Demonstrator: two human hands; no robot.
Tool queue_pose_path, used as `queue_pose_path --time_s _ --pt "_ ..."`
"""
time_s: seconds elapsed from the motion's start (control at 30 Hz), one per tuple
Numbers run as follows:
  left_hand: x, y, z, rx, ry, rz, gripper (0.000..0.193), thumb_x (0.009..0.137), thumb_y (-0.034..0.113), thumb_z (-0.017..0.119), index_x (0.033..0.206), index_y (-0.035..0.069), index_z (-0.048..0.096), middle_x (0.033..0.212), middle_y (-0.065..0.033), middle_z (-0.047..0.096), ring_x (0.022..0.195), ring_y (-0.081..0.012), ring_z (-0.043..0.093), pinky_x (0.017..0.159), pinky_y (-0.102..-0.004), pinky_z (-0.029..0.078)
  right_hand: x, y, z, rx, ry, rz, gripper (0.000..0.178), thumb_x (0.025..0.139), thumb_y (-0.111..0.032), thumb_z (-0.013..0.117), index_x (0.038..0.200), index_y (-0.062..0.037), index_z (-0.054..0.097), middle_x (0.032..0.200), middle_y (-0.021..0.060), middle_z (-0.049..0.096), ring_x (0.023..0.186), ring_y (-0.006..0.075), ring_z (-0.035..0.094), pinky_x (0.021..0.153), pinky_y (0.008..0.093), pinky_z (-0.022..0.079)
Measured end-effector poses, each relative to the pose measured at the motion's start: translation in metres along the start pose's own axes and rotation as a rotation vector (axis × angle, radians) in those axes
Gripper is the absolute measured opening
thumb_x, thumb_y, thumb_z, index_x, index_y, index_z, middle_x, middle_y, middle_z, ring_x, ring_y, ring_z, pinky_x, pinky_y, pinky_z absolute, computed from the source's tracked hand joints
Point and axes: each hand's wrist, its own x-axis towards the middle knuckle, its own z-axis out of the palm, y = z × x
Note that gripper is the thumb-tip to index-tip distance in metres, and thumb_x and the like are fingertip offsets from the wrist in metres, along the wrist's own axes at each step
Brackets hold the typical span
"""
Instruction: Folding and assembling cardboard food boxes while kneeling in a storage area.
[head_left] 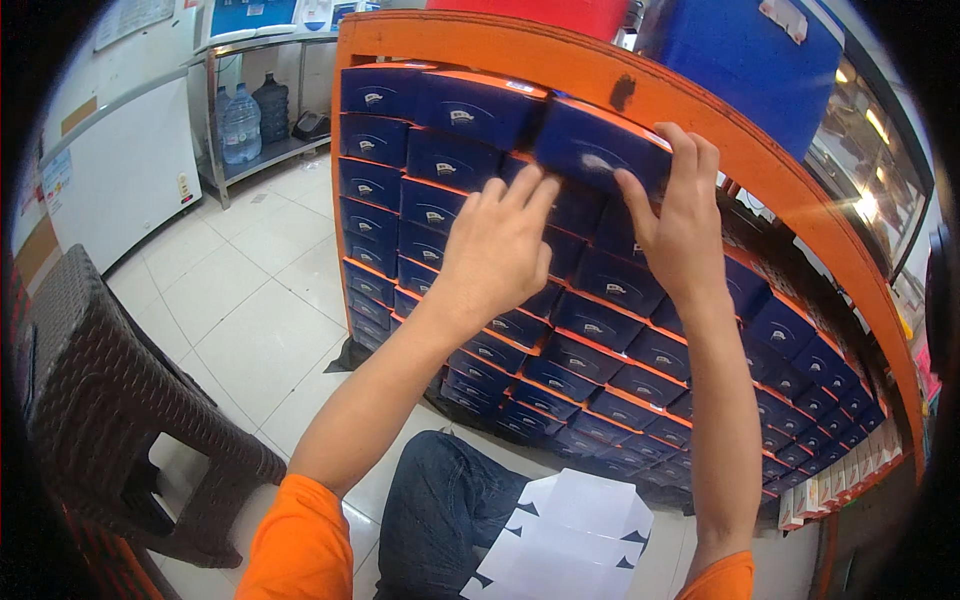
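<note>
A dark blue box (585, 140) with orange edging juts out of the top row of a stack in an orange-framed shelf. Gripping its right end is my right hand (685, 220), thumb on the front face and fingers over the upper corner. My left hand (495, 245) reaches up just below and left of that box. Its fingers are stretched out against the box fronts, holding nothing. More blue boxes (450, 160) fill the rows around both hands. Across my lap lies a flat, unfolded white carton (575, 535) with dark notches.
A brown woven-pattern plastic stool (110, 400) stands at the left. Behind it are a white chest freezer (130, 170) and a metal rack (265, 160) with large water bottles (241, 125). A blue bin (745, 65) sits above the orange shelf frame (480, 42). Small white boxes (840, 480) line the lower right.
</note>
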Motion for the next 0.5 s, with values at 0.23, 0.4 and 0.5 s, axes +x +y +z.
queue_pose_path --time_s 0.23,0.4,0.5 --pt "-0.022 0.009 0.01 -0.141 0.07 0.056 0.055 0.072 0.004 0.058 0.126 -0.002 0.05 0.127 -0.0183 0.051 0.095 -0.0334 0.054 0.085 -0.042 0.045 0.001 -0.001 0.012 0.008 0.195 -0.011 0.052 0.081 -0.019 0.071 0.123 -0.0023 0.046 0.111 0.0215 0.052 0.095 0.0399 0.056 0.079 0.0445 0.05" --pt "-0.159 0.149 0.044 -0.879 -0.624 -0.333 0.055 0.082 0.025 0.066 0.126 0.0 0.045 0.119 -0.0253 0.048 0.113 -0.0427 0.049 0.097 -0.0479 0.042 -0.086 0.007 -0.045 0.232 0.189 0.255 0.039 0.087 -0.012 0.067 0.119 0.0016 0.047 0.111 0.0116 0.056 0.082 0.0148 0.061 0.075 0.0283 0.051" --pt "-0.262 0.286 0.065 -1.07 -1.181 -0.426 0.095 0.078 0.047 0.071 0.142 -0.003 0.021 0.127 -0.031 0.038 0.117 -0.0495 0.042 0.096 -0.055 0.04 -0.199 0.02 -0.1 0.256 0.074 0.563 0.027 0.092 -0.012 0.061 0.114 0.0008 0.05 0.106 0.0106 0.058 0.079 0.0144 0.062 0.073 0.0275 0.051"
